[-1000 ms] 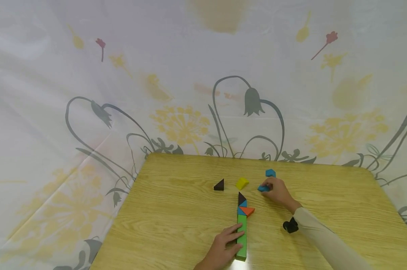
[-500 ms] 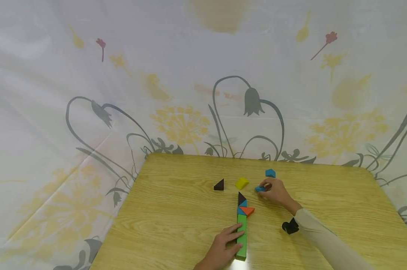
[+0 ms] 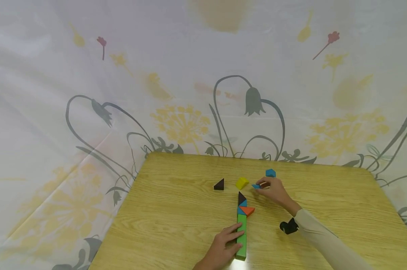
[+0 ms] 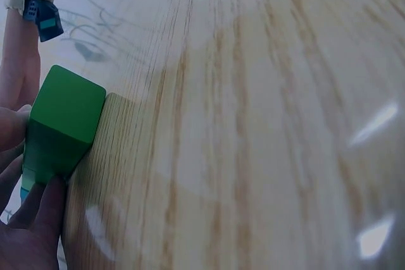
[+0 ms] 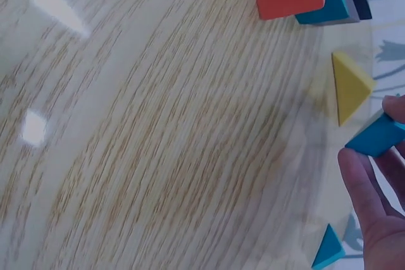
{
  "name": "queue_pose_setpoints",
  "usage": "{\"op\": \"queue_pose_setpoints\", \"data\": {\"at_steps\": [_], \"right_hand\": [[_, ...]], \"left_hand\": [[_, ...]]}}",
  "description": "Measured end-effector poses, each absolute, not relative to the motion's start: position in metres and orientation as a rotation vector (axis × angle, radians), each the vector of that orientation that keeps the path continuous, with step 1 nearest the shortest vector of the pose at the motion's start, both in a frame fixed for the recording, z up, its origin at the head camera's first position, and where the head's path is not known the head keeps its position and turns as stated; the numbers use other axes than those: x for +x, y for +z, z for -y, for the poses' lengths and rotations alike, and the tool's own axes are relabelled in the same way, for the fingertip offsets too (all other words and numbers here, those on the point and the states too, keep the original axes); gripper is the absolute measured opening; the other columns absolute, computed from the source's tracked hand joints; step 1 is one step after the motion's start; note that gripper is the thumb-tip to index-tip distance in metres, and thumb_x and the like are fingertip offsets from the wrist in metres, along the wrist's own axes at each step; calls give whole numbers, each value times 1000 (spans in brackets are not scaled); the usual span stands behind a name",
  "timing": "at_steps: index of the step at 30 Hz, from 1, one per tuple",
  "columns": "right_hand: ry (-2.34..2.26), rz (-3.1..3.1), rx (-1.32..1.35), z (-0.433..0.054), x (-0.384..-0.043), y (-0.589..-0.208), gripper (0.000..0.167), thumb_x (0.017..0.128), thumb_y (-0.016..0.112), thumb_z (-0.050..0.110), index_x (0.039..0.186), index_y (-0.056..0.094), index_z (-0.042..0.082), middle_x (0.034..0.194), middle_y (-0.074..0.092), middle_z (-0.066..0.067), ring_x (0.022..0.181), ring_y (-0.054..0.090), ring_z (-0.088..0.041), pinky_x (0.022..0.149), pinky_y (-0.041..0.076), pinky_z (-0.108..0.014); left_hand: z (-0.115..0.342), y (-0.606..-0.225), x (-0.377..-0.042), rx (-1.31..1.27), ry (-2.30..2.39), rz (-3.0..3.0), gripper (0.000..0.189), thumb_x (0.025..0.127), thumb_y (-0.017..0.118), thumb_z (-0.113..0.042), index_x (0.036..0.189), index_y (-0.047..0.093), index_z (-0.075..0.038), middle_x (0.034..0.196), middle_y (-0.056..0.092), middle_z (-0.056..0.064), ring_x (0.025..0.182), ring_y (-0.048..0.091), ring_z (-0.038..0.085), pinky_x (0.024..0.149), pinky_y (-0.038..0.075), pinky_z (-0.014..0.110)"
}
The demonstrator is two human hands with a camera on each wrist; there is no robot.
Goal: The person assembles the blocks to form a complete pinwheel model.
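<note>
My left hand (image 3: 222,245) holds a long green block (image 3: 241,237) lying on the table, its fingers laid over the top and the thumb at the near side. In the left wrist view the end of the green block (image 4: 69,102) faces me. Beyond it, small pieces continue the line: an orange triangular block (image 3: 248,211), blue triangles (image 3: 243,203) and a black triangular block (image 3: 241,198). My right hand (image 3: 273,189) pinches a small blue block (image 5: 380,134) between thumb and fingertips. It is close to a yellow triangular block (image 3: 242,183), right of it.
Another blue block (image 3: 270,173) lies behind the right hand. A loose black triangular block (image 3: 219,185) sits left of the yellow one. A black device (image 3: 289,226) is at the right wrist. A flower-printed sheet (image 3: 190,75) hangs behind the wooden table (image 3: 166,210).
My right hand has moved slightly left with the blue block, toward the yellow block, and the blue block has tilted in the fingers. The left hand has stayed on the green block.
</note>
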State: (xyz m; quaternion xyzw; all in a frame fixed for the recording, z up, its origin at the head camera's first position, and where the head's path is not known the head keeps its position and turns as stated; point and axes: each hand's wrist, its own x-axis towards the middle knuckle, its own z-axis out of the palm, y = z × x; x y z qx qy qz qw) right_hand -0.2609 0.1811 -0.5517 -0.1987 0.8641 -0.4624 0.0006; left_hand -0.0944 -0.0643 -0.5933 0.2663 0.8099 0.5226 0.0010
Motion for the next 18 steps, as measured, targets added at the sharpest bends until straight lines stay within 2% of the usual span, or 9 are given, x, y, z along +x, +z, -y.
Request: {"op": "queue_pose_setpoints", "data": {"at_steps": [8,15,18], "right_hand": [[-1521,-2666,-664,-177,-262,-550,17,83,73,9,99,69,3,97,66,-13,84,64,-24,67,54,-29],[-1584,-2587,-681,-168,-262,-543,18,84,71,5,101,68,4,102,65,-14,88,64,-27,69,54,-27],[-1585,-2577,-691,-162,-253,-525,18,84,70,3,102,67,-1,102,65,-19,89,64,-32,70,54,-27]], "left_hand": [[63,-593,-95,835,1651,-2520,38,95,58,-22,129,58,-5,142,46,4,128,43,21,101,40,32],[64,-592,-95,821,1656,-2498,39,95,58,-23,129,58,-5,142,46,5,128,42,22,101,40,33],[65,-592,-95,825,1647,-2509,39,95,57,-24,129,58,-5,142,46,4,128,42,22,101,40,33]]}}
